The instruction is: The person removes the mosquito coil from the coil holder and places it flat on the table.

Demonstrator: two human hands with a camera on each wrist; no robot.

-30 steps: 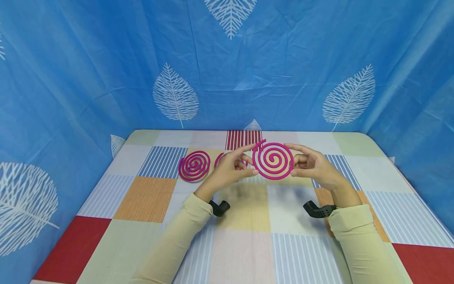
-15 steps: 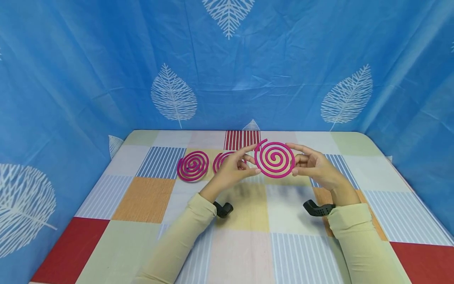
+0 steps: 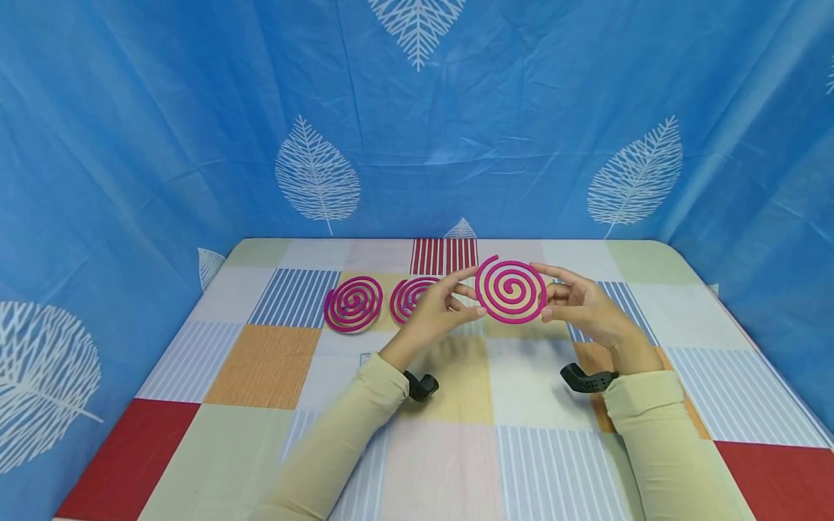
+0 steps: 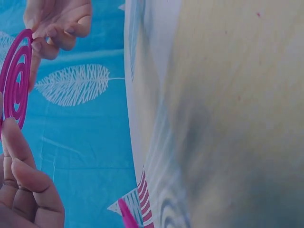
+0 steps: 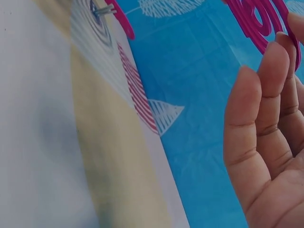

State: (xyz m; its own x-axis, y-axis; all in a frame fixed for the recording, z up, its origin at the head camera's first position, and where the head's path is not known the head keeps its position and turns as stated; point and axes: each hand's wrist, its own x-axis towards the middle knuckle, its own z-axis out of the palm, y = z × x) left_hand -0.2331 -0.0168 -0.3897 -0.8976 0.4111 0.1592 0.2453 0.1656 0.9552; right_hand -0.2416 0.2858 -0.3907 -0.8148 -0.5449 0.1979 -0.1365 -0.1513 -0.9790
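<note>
In the head view a magenta mosquito coil (image 3: 513, 288) is held up above the table, its flat face toward me. My left hand (image 3: 433, 312) pinches its left rim between thumb and index finger. On the opposite rim, the thumb and index finger of my right hand (image 3: 589, 307) grip it. The other fingers of both hands are loosely curled. From the left wrist the same coil (image 4: 20, 85) shows nearly edge-on between the hands; the right wrist view catches part of the coil (image 5: 259, 21) at its top right.
Two more magenta coils lie left of my hands: a whole coil (image 3: 354, 307) and another coil (image 3: 395, 304), partly behind my left hand. A small metal stand (image 5: 105, 9) shows by one. A patchwork cloth (image 3: 260, 365) covers the table, with a blue leaf-print curtain (image 3: 456, 145) behind.
Both hands have shifted slightly right with the held coil, the left one most. More of the second coil behind the left hand now shows. The grip stays the same.
</note>
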